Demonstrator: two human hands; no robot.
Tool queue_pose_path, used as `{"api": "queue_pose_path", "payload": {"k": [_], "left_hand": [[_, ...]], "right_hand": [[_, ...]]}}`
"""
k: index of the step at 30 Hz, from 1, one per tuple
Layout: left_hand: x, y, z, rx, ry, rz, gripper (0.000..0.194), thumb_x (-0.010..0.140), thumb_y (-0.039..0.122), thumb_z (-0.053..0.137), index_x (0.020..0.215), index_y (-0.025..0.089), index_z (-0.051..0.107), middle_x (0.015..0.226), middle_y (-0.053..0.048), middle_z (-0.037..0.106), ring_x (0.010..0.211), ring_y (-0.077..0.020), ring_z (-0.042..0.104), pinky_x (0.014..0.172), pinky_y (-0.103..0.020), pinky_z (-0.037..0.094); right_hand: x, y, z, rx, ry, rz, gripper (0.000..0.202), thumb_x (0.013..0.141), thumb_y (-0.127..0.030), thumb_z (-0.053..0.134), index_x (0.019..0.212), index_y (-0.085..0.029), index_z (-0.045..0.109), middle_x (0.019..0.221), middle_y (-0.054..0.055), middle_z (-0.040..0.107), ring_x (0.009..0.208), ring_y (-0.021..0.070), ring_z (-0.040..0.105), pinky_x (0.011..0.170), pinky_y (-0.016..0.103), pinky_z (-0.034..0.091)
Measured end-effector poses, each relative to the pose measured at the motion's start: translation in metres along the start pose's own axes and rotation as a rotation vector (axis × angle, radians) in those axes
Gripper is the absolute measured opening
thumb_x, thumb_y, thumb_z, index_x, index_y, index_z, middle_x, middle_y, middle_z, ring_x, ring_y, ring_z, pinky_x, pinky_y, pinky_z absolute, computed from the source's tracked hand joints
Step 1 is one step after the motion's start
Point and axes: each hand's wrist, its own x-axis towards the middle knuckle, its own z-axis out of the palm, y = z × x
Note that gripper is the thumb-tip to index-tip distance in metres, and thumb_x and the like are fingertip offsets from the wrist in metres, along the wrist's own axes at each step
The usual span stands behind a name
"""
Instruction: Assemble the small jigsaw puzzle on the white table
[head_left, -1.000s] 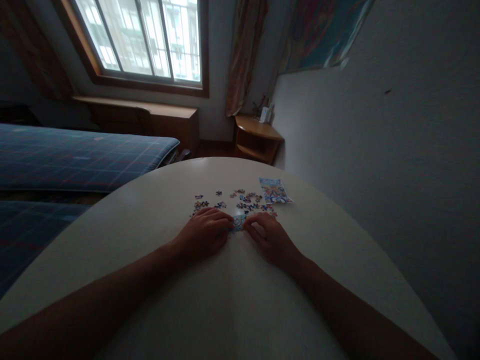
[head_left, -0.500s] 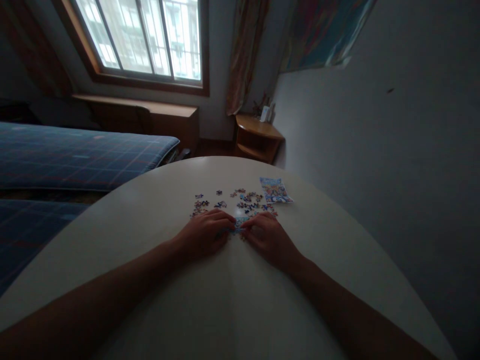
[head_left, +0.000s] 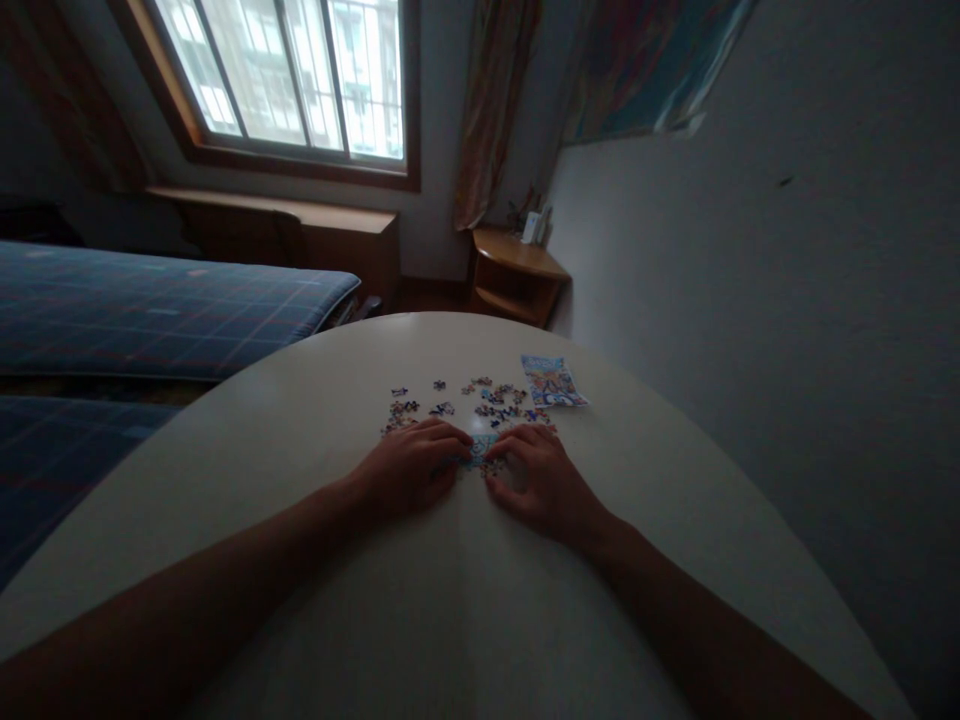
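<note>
A small light-blue joined section of jigsaw puzzle (head_left: pixel 481 449) lies flat on the white round table (head_left: pixel 360 600), between my two hands. My left hand (head_left: pixel 416 462) rests at its left side, fingers bent together and fingertips pressing on its edge. On the other side is my right hand (head_left: pixel 534 475), its index fingertip touching the section's right edge and its thumb spread away below. The hands cover parts of the section. Just beyond them lie several loose jigsaw pieces (head_left: pixel 501 410), with another cluster of pieces (head_left: pixel 403 410) behind my left hand.
A printed picture sheet (head_left: pixel 553 382) lies at the back right of the table, past the pieces. A bed with a plaid mattress (head_left: pixel 165 310) stands to the left. Beyond the table are a wooden corner shelf (head_left: pixel 521 255) and a window (head_left: pixel 292 80).
My right thumb has moved down and away from the index finger, widening the gap between them. More of the blue puzzle section shows. My left hand has stayed almost still.
</note>
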Motion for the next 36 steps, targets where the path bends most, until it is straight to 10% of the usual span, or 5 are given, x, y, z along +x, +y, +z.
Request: {"api": "queue_pose_path", "payload": {"k": [36], "left_hand": [[-0.0002, -0.0010, -0.0002, 0.000, -0.016, -0.005, 0.029, 0.082, 0.010, 0.056, 0.105, 0.023, 0.068, 0.117, -0.005, 0.070, 0.108, -0.0214, 0.066, 0.094, -0.040, 0.054]], "right_hand": [[0.0012, -0.0027, -0.0013, 0.013, -0.002, -0.021, 0.014, 0.077, -0.015, 0.069, 0.089, -0.023, 0.069, 0.102, 0.006, 0.066, 0.102, 0.0246, 0.060, 0.095, 0.044, 0.043]]}}
